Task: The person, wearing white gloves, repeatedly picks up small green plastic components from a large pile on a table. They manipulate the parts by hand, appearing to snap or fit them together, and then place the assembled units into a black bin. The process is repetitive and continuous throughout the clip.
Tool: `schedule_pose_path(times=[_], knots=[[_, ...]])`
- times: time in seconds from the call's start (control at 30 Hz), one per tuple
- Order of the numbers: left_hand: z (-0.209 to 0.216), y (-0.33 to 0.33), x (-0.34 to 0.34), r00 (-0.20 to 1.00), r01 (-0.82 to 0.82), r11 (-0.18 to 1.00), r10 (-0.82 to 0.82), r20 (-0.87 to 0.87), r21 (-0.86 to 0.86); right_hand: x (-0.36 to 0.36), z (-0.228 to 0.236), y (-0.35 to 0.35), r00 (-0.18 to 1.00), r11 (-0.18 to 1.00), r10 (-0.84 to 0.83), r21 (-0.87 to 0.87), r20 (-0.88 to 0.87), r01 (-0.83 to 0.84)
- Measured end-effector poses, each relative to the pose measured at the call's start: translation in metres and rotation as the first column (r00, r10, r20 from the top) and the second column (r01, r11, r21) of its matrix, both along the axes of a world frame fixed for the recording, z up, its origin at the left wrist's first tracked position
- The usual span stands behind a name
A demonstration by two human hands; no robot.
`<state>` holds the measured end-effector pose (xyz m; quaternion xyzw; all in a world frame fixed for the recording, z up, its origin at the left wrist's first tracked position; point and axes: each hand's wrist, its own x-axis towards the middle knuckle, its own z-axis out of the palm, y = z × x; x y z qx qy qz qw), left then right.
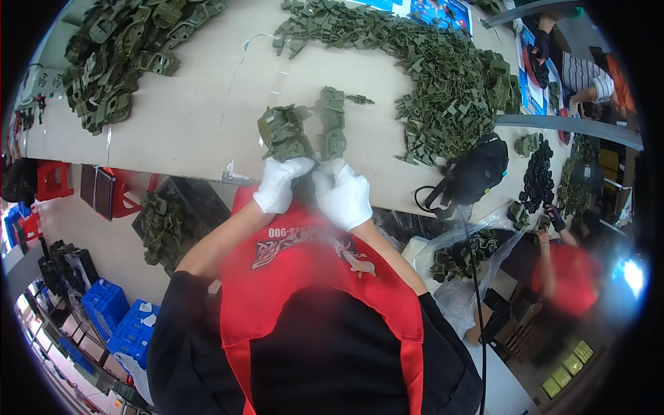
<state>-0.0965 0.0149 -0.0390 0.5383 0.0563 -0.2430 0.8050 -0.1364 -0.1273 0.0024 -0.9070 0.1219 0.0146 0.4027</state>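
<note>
Both my hands wear white gloves and meet at the near edge of the table. My left hand (278, 185) and my right hand (344, 196) are closed, fingers bent, on a dark green plastic part (303, 182) between them. The gloves cover most of this part. Just beyond my left hand lies a bulky green plastic housing (286, 133). A longer green plastic piece (333, 124) lies beyond my right hand, and a small slim green piece (360, 100) sits by its far end.
Large green parts are heaped on the table (200, 97) at the far left. A broad pile of small green pieces (443, 90) covers the far right. A black bag (476, 169) stands near the right edge. Blue crates (131, 325) are at lower left; a co-worker in red (564, 273) is at right.
</note>
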Motion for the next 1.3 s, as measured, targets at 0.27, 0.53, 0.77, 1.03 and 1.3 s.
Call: schedule_pose_path(times=[0.27, 0.53, 0.77, 1.03, 1.3], knots=[[0.005, 0.004, 0.043, 0.941, -0.159, 0.983, 0.123, -0.315, -0.092, 0.069, -0.05, -0.076, 0.948, 0.844, 0.165, 0.536, -0.274, 0.008], [0.029, 0.015, 0.051, 0.951, -0.29, 0.925, 0.248, -0.185, -0.246, 0.1, -0.146, -0.063, 0.959, 0.982, -0.178, -0.103, -0.222, 0.159], [0.015, 0.011, 0.045, 0.984, -0.151, 0.984, 0.159, 0.084, -0.094, 0.088, 0.025, -0.076, 0.991, 0.839, -0.117, 0.528, -0.059, 0.131], [0.058, -0.018, 0.039, 0.964, -0.048, 0.976, 0.101, 0.245, -0.213, 0.065, 0.1, -0.033, 0.895, 0.96, 0.252, -0.212, 0.367, -0.184], [0.059, -0.014, 0.025, 0.972, 0.021, 0.987, 0.017, 0.233, -0.16, 0.065, 0.089, -0.022, 0.808, 0.964, 0.262, -0.183, 0.528, -0.193]])
